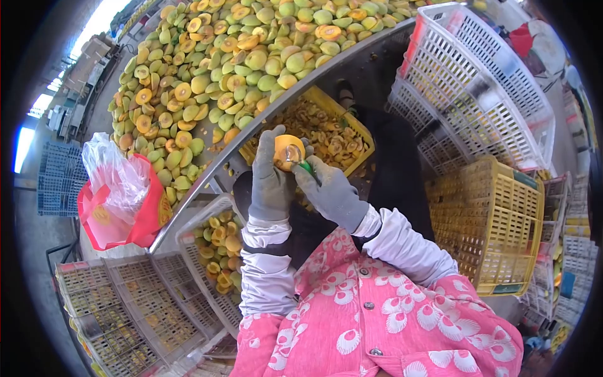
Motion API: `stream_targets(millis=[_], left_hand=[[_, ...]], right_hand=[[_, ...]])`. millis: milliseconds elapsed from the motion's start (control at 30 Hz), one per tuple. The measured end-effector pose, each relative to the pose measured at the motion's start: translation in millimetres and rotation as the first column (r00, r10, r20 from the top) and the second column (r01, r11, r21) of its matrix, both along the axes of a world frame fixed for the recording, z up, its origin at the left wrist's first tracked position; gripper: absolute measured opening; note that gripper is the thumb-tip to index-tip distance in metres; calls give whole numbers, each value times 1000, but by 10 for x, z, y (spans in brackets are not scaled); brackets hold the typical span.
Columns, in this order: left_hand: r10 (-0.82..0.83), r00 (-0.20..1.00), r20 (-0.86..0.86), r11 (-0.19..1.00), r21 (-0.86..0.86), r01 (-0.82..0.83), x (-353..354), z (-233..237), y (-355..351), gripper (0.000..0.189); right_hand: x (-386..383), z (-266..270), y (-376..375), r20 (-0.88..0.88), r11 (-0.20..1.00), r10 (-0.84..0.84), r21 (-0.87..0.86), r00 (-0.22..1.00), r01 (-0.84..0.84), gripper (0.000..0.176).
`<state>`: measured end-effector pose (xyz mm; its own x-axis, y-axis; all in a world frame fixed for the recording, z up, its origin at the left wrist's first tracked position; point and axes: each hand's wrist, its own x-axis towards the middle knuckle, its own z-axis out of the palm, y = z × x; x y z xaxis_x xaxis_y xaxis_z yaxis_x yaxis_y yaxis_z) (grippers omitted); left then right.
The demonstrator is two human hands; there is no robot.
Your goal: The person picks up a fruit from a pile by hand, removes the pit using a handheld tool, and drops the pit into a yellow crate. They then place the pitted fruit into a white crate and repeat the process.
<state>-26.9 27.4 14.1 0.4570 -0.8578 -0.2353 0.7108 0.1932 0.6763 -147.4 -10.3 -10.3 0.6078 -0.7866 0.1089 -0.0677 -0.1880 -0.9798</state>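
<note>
My left hand (pixel 271 179), in a grey glove, is closed around a peach half (pixel 289 152) with its orange cut face turned up. My right hand (pixel 331 190), gloved alike, grips a small green-handled tool (pixel 306 166). The tool's metal end meets the middle of the cut face, around the pit; its exact shape is hard to make out. Below both hands sits a yellow crate (pixel 363 130) holding many scooped-out pits and scraps (pixel 333 141). Beyond the hands, a heap of green and yellow peach halves (pixel 251 60) covers the metal table (pixel 217 168).
At left, a red bag (pixel 94 220) with clear plastic lies by the table edge. A white crate (pixel 188 239) of peach halves stands near my left arm, beside pale crates (pixel 119 314). White crates (pixel 471 75) and a yellow crate (pixel 496 226) are stacked at right.
</note>
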Motion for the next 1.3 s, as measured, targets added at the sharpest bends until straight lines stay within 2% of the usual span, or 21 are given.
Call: stream_targets(millis=[33,67,167,233,367,433,567,700,767,800,867,900,967,1000,1033,1067,1100,1167,1300], left_hand=[[17,999,29,999,-28,-16,-35,35,-12,53],[17,999,30,999,-30,-16,-29,27,-14,53],[-10,999,45,998,-59,12,-40,16,-30,53],[94,986,135,994,-65,-86,-114,69,-60,53],[152,966,211,988,-41,-147,-221,221,-75,55],[182,927,329,983,-48,-177,-271,273,-69,54],[138,953,269,990,-10,-140,-242,300,-64,48],[137,939,314,985,53,-162,-265,391,-34,44],[207,852,482,968,24,-248,-302,465,-21,41],[208,849,486,969,19,-248,-320,499,-12,41],[215,749,627,950,42,-309,-349,547,-6,44],[214,748,628,950,43,-308,-340,544,-2,44],[205,747,633,957,31,-289,-324,522,9,37],[204,746,633,957,29,-287,-336,512,9,37],[246,802,545,954,13,-301,-357,505,6,37],[283,847,451,949,-1,-316,-372,507,0,37],[284,845,453,949,-4,-317,-394,520,-6,37],[327,884,335,940,-17,-341,-443,556,-33,39],[330,857,396,936,-19,-352,-465,560,-21,42]], right_hand=[[-17,56,-11,-115,1000,9,18,993,-6,27],[-8,31,-12,-115,1000,8,17,993,-6,27],[11,-16,-6,-75,998,-11,-67,997,6,28],[25,57,14,-85,998,-33,-53,996,29,37],[57,102,34,-82,998,-42,-48,996,38,37],[32,156,59,-77,999,-25,-28,997,23,38],[-30,262,89,-3,996,54,66,999,-54,40],[-32,234,94,-13,994,81,71,997,-79,42],[7,189,91,47,985,119,121,992,-123,43],[32,166,121,52,985,118,117,992,-124,43],[67,134,181,171,959,125,232,977,-164,43],[43,261,160,172,959,124,233,977,-163,43],[-49,500,114,22,805,249,551,968,-219,40],[-46,435,119,23,806,247,550,969,-218,40],[-27,317,127,43,926,173,333,984,-177,37],[-6,304,127,82,989,104,100,991,-112,35],[-12,301,123,86,989,105,98,991,-113,35],[-46,335,87,51,994,85,66,995,-89,32],[-58,361,107,132,997,69,36,989,-75,31]])
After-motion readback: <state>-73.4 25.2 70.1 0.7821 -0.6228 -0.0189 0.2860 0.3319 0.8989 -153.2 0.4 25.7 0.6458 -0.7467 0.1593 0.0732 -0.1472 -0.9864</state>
